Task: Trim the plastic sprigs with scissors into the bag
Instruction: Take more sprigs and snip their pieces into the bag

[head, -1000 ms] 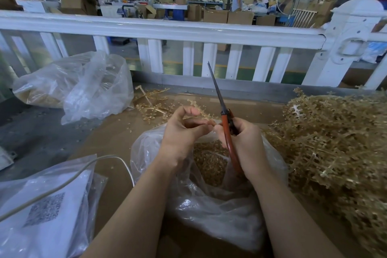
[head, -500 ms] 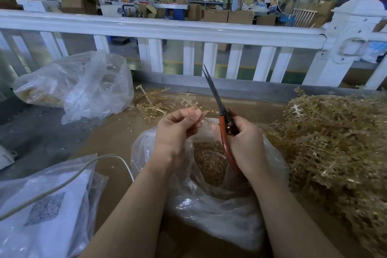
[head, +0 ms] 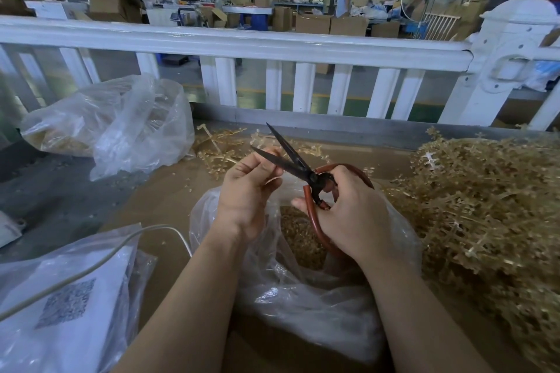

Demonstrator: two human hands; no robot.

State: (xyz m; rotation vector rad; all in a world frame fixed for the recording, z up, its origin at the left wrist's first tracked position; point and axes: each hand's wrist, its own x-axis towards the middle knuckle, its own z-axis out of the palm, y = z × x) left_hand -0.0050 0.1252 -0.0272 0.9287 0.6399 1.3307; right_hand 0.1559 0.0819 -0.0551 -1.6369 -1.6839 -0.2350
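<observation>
Scissors (head: 295, 160), closed a moment ago, are now gaping in the right hand (head: 348, 212), grip around the handles; left hand (head: 248, 185) is pinching a barely visible sprig between the blades, above the bag (head: 303, 297) at the tabletop's near edge — another snip looks imminent.

Both forearms were bare from the lower edge of the view up to the wrists, with no sleeve showing on either. The left hand (head: 247, 191) and the right hand (head: 351, 215) were bare too: no gloves, rings, watch or bands could be seen. The fingernails that showed were short and unpainted. Nothing more of the person came into view than the two arms and hands.
</observation>
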